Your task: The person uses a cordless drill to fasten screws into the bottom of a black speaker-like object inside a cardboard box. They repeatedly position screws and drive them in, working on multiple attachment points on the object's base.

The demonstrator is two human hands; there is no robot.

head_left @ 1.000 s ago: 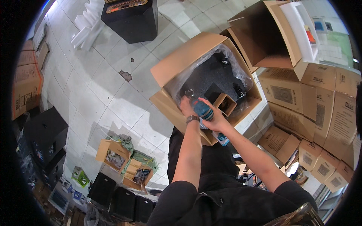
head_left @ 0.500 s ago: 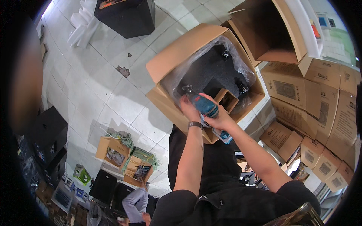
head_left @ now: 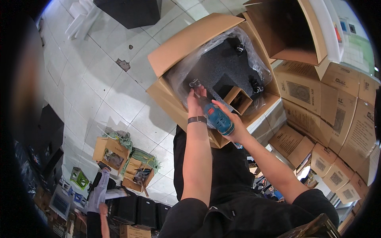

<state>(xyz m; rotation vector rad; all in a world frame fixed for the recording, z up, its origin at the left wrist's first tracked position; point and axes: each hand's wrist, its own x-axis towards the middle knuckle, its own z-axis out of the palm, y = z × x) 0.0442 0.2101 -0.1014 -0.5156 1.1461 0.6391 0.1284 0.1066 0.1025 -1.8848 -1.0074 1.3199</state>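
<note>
My right hand grips a blue cordless drill, its nose pointing toward a caster. Close to that caster, my left hand has its fingers drawn together at the drill's front end; what they pinch is too small to tell. The caster sits at a corner of a black, rough-surfaced cabinet, and two more casters show at other corners. Clear plastic wrap surrounds the cabinet inside an open cardboard carton. A small open cardboard box rests on the cabinet near my right hand.
Another open carton stands at the far right, above stacked cartons. A black cabinet is on the tiled floor at the far left. Small boxes lie nearer, at left. Another person's arm shows at the lower left.
My view has shifted slightly. The drill and both hands stay by the same caster, with the drill's body turned a little more upright. At the lower left, the other person has moved.
</note>
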